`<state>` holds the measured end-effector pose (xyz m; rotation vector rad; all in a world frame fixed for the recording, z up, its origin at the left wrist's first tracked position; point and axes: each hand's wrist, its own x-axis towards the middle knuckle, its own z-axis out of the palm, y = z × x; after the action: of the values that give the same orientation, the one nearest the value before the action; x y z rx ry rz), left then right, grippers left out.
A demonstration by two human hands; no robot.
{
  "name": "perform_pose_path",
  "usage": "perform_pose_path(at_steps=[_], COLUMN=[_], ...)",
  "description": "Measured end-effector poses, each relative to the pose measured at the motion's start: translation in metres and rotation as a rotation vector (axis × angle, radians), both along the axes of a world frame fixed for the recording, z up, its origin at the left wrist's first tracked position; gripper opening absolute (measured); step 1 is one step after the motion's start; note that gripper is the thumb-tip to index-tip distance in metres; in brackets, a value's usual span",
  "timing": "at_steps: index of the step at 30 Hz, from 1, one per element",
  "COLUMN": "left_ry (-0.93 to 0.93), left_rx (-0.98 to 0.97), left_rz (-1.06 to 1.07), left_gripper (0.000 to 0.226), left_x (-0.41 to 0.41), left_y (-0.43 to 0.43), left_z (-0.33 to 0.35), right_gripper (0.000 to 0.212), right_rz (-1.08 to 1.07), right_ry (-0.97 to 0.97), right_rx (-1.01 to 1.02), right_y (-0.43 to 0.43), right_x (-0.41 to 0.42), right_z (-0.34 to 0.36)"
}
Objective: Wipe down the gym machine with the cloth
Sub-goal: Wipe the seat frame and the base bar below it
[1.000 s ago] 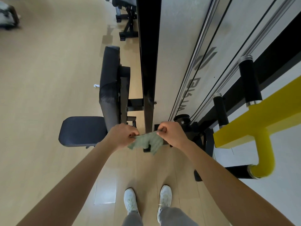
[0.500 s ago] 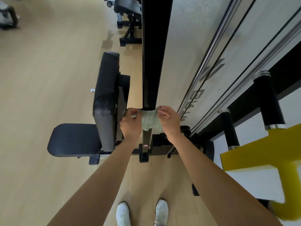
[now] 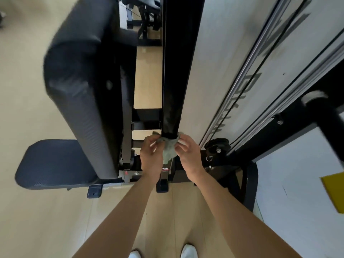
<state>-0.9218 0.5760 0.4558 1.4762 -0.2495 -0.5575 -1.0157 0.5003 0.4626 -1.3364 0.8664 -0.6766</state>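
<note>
Both hands, left and right, pinch a green cloth wrapped around the machine's black upright post.

I get a single view: a wide-angle camera on the person's head, tipped steeply forward and down. It sits close to the gym machine, whose black post runs from the top edge to mid-frame. Both forearms show at the bottom edge, white shoes under them on the floor. The lens bends lines toward the edges.
</note>
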Motion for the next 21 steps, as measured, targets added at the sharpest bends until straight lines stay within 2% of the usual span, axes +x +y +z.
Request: perform_pose_path(at_steps=[5,9,12,17,21], left_ry=[-0.018,0.019,-0.078,-0.278,-0.459], left_rx=[-0.012,-0.052,-0.06,-0.118,-0.133], left_rz=[-0.037,-0.045,-0.086,-0.149,-0.166], left_gripper=[0.021,0.027,0.022,0.017,0.014], left_x=[0.011,0.015,0.021,0.027,0.031], left_y=[0.004,0.006,0.006,0.002,0.002], left_z=[-0.089,-0.16,-0.209,-0.278,-0.341], right_gripper=[0.023,0.033,0.041,0.041,0.051], right_rz=[-0.037,-0.122,-0.155,-0.263,-0.339], right_ry=[-0.066,-0.09,-0.103,-0.139,-0.08], right_rx=[-0.096,-0.127,-0.165,-0.29,-0.377], right_y=[0.015,0.026,0.026,0.032,0.037], right_x=[0.011,0.019,0.027,0.039,0.048], right_z=[-0.089,-0.167,-0.219,-0.291,-0.359])
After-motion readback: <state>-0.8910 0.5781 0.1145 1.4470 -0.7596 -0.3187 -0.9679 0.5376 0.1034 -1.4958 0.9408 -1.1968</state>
